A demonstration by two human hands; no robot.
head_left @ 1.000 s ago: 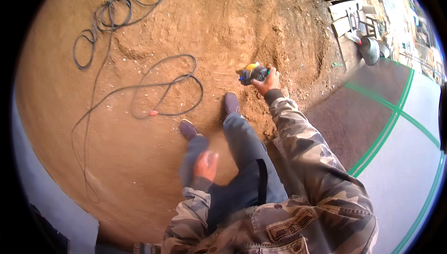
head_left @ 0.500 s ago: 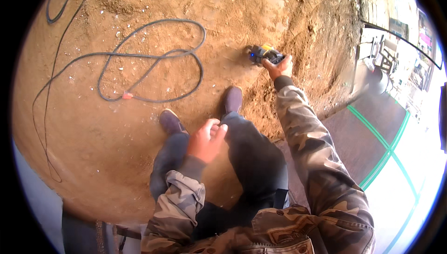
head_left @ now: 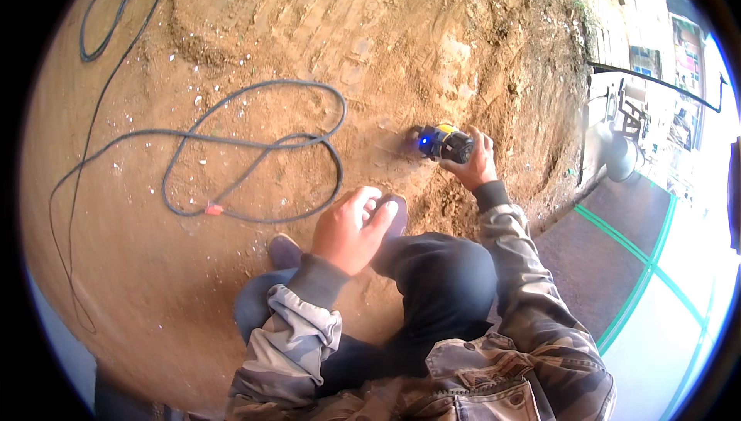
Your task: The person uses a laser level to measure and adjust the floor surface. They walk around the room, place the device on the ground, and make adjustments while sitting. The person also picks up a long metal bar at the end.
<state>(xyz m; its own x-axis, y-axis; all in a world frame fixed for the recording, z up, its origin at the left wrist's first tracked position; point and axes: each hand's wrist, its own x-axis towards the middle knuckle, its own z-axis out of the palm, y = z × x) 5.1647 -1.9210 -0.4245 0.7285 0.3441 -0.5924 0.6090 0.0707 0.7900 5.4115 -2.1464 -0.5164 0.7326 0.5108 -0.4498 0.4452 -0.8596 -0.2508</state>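
Note:
My right hand reaches forward, its fingers and thumb wrapped round a compact black and yellow device with a glowing blue light. The device is low over the bare earth or on it; which of the two I cannot tell. Its exact kind does not show. Nearer to me, my left hand is above my shoe, between my knees. The fingers on that hand are loosely curled, with the thumb apart from them, and nothing shows in the gap.
A dark cable lies looped on the brown earth, with an orange-red tag on it. More cable coils at the far left. To the right are dark panels with green tape and a pale rounded container.
I have squatted lower, with my knees more bent. The right hand and the device appear lower in view, and the blue light shows brighter. My left hand stays loosely curled.

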